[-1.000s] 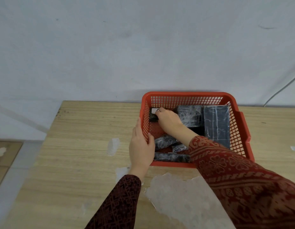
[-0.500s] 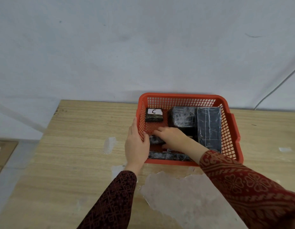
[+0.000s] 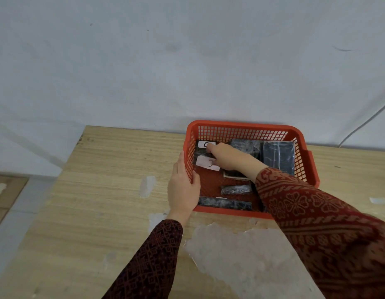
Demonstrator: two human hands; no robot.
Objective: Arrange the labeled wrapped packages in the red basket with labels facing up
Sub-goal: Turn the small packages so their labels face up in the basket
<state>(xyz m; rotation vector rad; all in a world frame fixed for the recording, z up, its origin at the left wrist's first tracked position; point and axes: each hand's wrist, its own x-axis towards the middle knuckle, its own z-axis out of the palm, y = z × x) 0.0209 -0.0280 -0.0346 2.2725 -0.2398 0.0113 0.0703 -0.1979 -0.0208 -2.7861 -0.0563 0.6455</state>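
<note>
Red plastic basket point(image 3: 247, 127) stands on the wooden table point(image 3: 114, 190), near the wall point(image 3: 187, 61). The left hand point(image 3: 183, 186) grips the left wall of the basket, thumb outside and fingers curled over the rim. The right hand point(image 3: 228, 157) reaches inside, to the far left corner, and holds a small package point(image 3: 207, 164) with a white label up (the letter on it is partly covered by the fingers). Just behind it lies another small package point(image 3: 205, 145), also label up, and the right fingertips touch it. Two bigger dark packages point(image 3: 277, 156) lie at the far right side of the basket; no label shows on them. Near the front wall lie two long thin packages point(image 3: 225, 203), one behind the other, no label showing. Under the right wrist a flat package point(image 3: 234, 176) is partly hidden.
</note>
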